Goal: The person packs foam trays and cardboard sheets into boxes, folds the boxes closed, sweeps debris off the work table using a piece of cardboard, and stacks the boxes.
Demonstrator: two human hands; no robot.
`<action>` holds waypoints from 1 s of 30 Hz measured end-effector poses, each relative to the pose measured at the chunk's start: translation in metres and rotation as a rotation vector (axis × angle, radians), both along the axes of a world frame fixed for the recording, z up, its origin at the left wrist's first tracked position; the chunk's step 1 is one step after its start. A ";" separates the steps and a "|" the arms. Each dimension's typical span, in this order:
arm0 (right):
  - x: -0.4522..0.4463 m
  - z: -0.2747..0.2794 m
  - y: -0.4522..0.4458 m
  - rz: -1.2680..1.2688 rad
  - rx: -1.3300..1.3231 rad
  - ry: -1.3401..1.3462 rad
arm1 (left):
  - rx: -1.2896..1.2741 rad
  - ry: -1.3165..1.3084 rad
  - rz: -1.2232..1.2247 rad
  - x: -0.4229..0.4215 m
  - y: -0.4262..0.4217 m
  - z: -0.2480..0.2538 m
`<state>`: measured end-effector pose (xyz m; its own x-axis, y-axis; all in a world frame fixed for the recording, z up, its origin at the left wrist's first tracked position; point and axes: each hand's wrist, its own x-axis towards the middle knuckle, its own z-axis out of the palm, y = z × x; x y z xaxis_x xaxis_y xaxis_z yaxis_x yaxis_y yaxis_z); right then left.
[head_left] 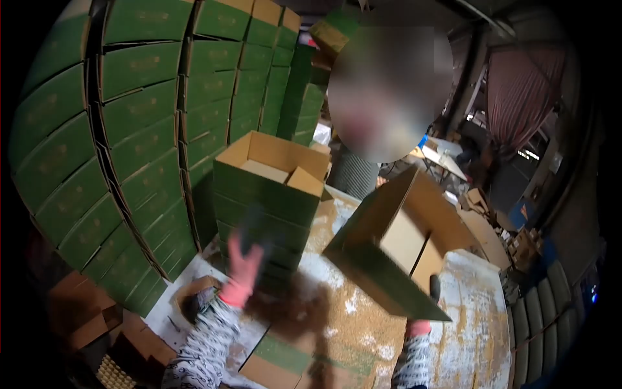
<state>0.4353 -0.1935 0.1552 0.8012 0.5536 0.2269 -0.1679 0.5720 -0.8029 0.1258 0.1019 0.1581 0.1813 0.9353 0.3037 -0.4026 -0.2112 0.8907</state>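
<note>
An open green cardboard box (369,269), brown inside, is tilted above the table with its opening facing up and right. My right hand (422,321), in a pink glove with dark fingers, grips its near right corner; a dark thumb shows at the wall and the other fingers are hidden behind the cardboard. My left hand (245,266), gloved the same way, has its fingers spread and blurred, with nothing in it. It is in front of a stack of green boxes (265,201), whose top one is open with a flap folded inward.
A tall wall of stacked green boxes (139,123) stands on the left. The worn table (473,311) has a flattened green and brown carton (278,360) at its near edge. Across it is a person in a striped sleeve (353,175). Cardboard scraps (518,243) lie at right.
</note>
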 end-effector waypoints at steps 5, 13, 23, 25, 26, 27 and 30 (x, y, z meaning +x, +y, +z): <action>0.011 0.103 0.117 0.109 0.303 -0.139 | -0.030 -0.175 0.221 -0.060 0.147 0.017; -0.089 0.152 0.264 0.119 -0.788 -0.686 | 0.198 0.103 -0.023 -0.025 0.178 -0.008; -0.065 0.038 0.219 0.655 -0.316 -0.252 | 0.110 0.185 -0.048 -0.043 0.131 0.025; -0.071 -0.025 0.195 0.794 -0.422 -0.047 | 0.115 -0.006 0.032 -0.062 0.112 -0.008; -0.075 -0.060 0.188 0.812 -0.595 0.034 | 0.075 0.030 0.059 -0.078 0.106 -0.043; -0.085 -0.095 0.189 0.739 -0.761 -0.017 | 0.017 0.136 0.125 -0.098 0.080 -0.062; -0.125 -0.163 0.229 0.536 -0.731 -0.555 | 0.188 0.854 0.475 -0.169 0.013 -0.133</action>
